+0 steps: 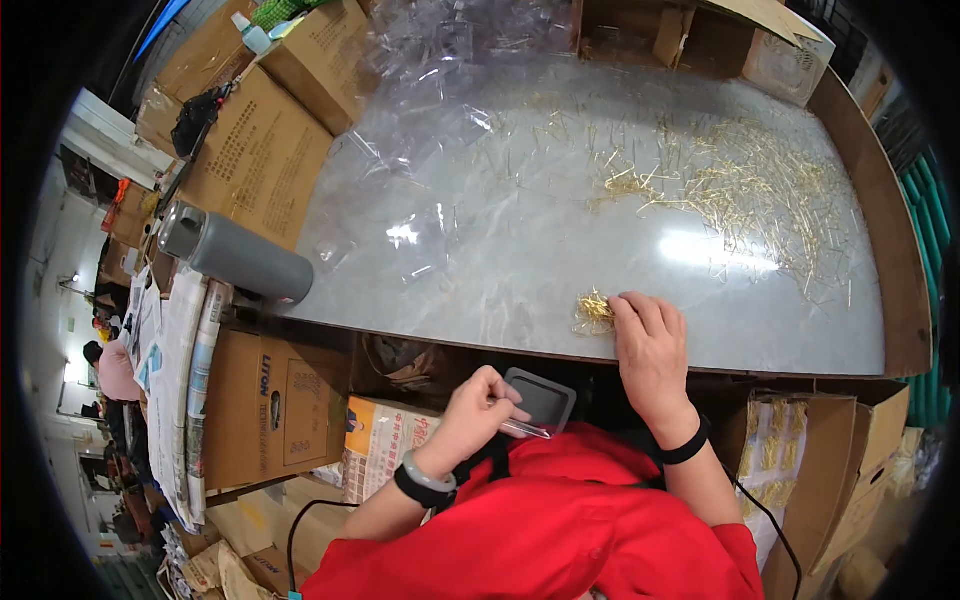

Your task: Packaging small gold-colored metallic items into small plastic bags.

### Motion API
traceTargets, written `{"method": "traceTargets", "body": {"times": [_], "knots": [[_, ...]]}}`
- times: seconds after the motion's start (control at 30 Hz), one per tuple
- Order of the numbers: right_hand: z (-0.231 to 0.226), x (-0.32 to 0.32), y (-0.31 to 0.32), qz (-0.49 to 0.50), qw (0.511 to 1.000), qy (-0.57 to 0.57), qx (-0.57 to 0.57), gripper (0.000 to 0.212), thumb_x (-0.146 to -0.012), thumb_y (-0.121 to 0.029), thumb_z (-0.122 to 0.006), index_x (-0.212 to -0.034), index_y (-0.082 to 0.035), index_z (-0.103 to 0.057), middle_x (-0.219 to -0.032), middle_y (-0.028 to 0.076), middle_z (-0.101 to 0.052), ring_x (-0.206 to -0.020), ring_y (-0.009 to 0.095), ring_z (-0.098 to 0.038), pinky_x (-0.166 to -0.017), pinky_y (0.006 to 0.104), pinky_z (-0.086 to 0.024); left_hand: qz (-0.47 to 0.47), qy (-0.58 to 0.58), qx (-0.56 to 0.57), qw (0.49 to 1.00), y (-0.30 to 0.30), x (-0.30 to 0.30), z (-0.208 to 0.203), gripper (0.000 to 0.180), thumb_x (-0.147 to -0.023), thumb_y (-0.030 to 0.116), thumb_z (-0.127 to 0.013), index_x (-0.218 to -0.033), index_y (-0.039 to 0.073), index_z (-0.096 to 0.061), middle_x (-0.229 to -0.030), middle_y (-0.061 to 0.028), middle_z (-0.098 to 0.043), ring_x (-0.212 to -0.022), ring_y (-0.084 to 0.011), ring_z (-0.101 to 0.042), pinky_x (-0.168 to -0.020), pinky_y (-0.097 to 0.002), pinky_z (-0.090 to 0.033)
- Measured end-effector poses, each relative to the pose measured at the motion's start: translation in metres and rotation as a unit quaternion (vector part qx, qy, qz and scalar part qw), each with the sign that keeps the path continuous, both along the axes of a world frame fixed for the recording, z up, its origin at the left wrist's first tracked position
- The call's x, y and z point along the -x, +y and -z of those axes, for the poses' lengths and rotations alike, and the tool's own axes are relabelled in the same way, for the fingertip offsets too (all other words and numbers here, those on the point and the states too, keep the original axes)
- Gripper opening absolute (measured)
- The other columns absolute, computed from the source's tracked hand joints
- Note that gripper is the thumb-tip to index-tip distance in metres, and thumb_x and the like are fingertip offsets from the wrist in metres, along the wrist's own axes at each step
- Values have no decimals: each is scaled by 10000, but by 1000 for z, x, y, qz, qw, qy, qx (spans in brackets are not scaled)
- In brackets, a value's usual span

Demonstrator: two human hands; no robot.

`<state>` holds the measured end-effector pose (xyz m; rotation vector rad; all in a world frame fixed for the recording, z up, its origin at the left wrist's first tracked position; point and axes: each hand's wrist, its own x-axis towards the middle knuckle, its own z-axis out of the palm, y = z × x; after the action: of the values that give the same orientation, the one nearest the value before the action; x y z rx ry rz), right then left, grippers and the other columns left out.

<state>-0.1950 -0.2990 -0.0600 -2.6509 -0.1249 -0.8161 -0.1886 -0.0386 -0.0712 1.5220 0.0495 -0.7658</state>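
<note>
My right hand (652, 350) is at the near edge of the table, its fingertips closed at a small bunch of thin gold-coloured wire pins (594, 312). The fingers partly hide the bunch. Lower and to the left, my left hand (483, 408) pinches a small clear plastic piece (526, 429), apparently a bag, in front of my red top. Just beyond it is a dark, grey-rimmed rectangular object (543, 400), partly covered by that hand. A wide scatter of the same gold pins (770, 195) lies at the right of the table.
Clear plastic bags (425, 130) are heaped at the table's (530, 250) far left. A grey bottle (245, 258) lies tilted at its left edge. Cardboard boxes (255, 150) line the left side, and a cardboard rim (868, 200) borders the right. An open carton (835, 470) stands at lower right.
</note>
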Motion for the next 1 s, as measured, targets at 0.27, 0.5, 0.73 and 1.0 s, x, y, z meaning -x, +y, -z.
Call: {"method": "traceTargets", "body": {"times": [0.27, 0.5, 0.73, 1.0], "knots": [[-1, -2, 6, -20, 1000, 15, 19, 375, -803, -27, -631, -1177, -42, -645, -1183, 69, -626, -1076, 277, -577, -928, 402, -466, -16, 179, 186, 966, -46, -13, -2, 453, -1004, -26, -504, -1417, -37, -319, -1340, -250, -484, -1253, -403, -587, -1095, -469, -510], [-10, 35, 18, -137, 987, 78, 15, 390, -813, -58, -637, -1202, -23, -641, -1205, 95, -623, -1088, 283, -581, -935, 399, -476, 12, 212, 308, 928, -38, -10, -9, 451, -1037, -13, -467, -1462, -16, -316, -1415, -228, -480, -1345, -359, -533, -1171, -487, -436], [-12, 57, 19, -200, 975, 81, -49, 411, -795, -26, -682, -1204, -36, -643, -1176, 89, -641, -1073, 289, -596, -941, 411, -477, 103, 123, 242, 957, -31, 6, -34, 626, -1056, 3, -435, -1602, 35, -131, -1475, -195, -441, -1355, -308, -526, -1162, -470, -430], [-20, 5, 10, -80, 996, -8, -42, 376, -848, -9, -657, -1221, -53, -638, -1145, 82, -651, -1067, 308, -593, -925, 422, -474, 164, -227, -26, 960, -62, -54, -46, 566, -1084, 104, -445, -1583, -47, -225, -1476, -216, -470, -1244, -278, -601, -1049, -418, -498]]}}
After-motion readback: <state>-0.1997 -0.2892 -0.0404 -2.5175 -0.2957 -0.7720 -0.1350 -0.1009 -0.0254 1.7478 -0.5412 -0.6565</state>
